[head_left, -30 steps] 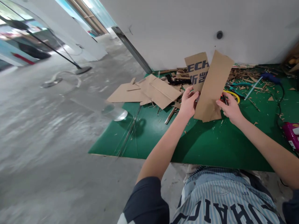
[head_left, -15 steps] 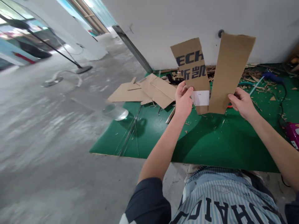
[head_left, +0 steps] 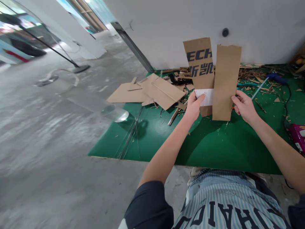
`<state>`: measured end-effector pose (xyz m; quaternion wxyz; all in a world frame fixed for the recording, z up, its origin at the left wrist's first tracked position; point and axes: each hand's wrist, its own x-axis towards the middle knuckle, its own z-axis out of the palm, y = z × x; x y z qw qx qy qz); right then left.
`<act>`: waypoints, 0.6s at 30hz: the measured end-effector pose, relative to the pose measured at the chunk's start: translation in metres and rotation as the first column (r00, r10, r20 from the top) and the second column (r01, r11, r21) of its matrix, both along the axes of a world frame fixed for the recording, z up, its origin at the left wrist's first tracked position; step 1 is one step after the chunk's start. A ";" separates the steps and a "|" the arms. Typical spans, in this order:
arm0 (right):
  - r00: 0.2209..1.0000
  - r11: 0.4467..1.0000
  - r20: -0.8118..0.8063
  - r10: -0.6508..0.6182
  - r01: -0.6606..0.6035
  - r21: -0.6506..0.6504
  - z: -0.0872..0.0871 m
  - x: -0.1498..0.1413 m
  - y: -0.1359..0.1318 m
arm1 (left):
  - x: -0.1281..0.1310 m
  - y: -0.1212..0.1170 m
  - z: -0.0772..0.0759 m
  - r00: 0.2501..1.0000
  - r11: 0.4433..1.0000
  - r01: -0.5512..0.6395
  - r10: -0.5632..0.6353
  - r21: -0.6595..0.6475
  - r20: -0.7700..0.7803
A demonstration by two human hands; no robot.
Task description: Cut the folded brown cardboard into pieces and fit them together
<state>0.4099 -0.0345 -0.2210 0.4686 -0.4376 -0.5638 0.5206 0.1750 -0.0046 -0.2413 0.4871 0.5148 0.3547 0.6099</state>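
My left hand (head_left: pixel 194 105) is closed on a printed cardboard strip (head_left: pixel 201 70), its thumb over the white label near the strip's lower end. Dark letters cover the upper part of that strip, which leans slightly left. My right hand (head_left: pixel 244 106) pinches the right edge of a plain cardboard strip (head_left: pixel 226 82), held upright above the green tabletop. The plain strip stands nearer to me and overlaps the printed one's right edge at the lower part. Whether the two pieces touch, I cannot tell.
Flat cardboard pieces (head_left: pixel 162 90) lie left of my hands on the green tabletop (head_left: pixel 147 143). Thin clear sticks (head_left: pixel 131 136) lie near its left end. Cardboard scraps (head_left: pixel 252 74) line the wall. A blue glue gun (head_left: pixel 277 79) and a magenta object (head_left: pixel 297 136) are at the right.
The plain strip has turned from a rightward tilt to nearly upright and moved left. My left hand, with the printed strip, has shifted slightly right, closer to the plain one.
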 end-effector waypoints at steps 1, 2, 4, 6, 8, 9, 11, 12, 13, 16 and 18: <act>0.999 0.999 -0.031 -0.044 0.045 0.013 -0.001 0.000 -0.001 | -0.001 0.001 0.001 1.000 0.999 -0.023 0.023 0.031 -0.009; 0.995 0.997 -0.066 -0.078 0.080 0.016 -0.001 -0.001 -0.003 | -0.003 0.001 0.003 0.999 0.997 -0.042 0.044 0.063 -0.024; 0.988 0.996 -0.127 -0.091 0.089 -0.016 0.002 -0.003 -0.007 | -0.005 0.000 0.006 0.994 0.989 -0.071 0.081 0.130 -0.075; 0.979 0.995 -0.185 -0.090 0.078 -0.069 0.007 -0.003 -0.010 | -0.009 -0.001 0.011 0.978 0.972 -0.112 0.145 0.207 -0.148; 0.966 0.991 -0.242 -0.091 0.063 -0.120 0.014 -0.002 -0.012 | -0.014 -0.001 0.014 0.939 0.936 -0.195 0.264 0.293 -0.220; 0.961 0.988 -0.265 -0.084 0.046 -0.147 0.018 -0.001 -0.013 | -0.018 0.000 0.016 0.912 0.911 -0.243 0.331 0.333 -0.240; 0.955 0.978 -0.292 -0.050 -0.012 -0.206 0.026 0.002 -0.014 | -0.024 0.002 0.018 0.871 0.867 -0.312 0.425 0.388 -0.247; 0.953 0.971 -0.301 -0.023 -0.050 -0.235 0.030 0.003 -0.015 | -0.026 0.003 0.019 0.863 0.857 -0.319 0.439 0.404 -0.251; 0.950 0.961 -0.312 0.005 -0.092 -0.262 0.035 0.004 -0.016 | -0.028 0.004 0.020 0.861 0.856 -0.304 0.435 0.418 -0.263; 0.926 0.923 -0.372 0.067 -0.199 -0.330 0.047 0.004 -0.021 | -0.030 0.001 0.025 0.866 0.861 -0.194 0.376 0.470 -0.331; 0.922 0.907 -0.380 0.076 -0.223 -0.358 0.054 0.004 -0.025 | -0.031 -0.003 0.030 0.859 0.863 -0.143 0.351 0.484 -0.372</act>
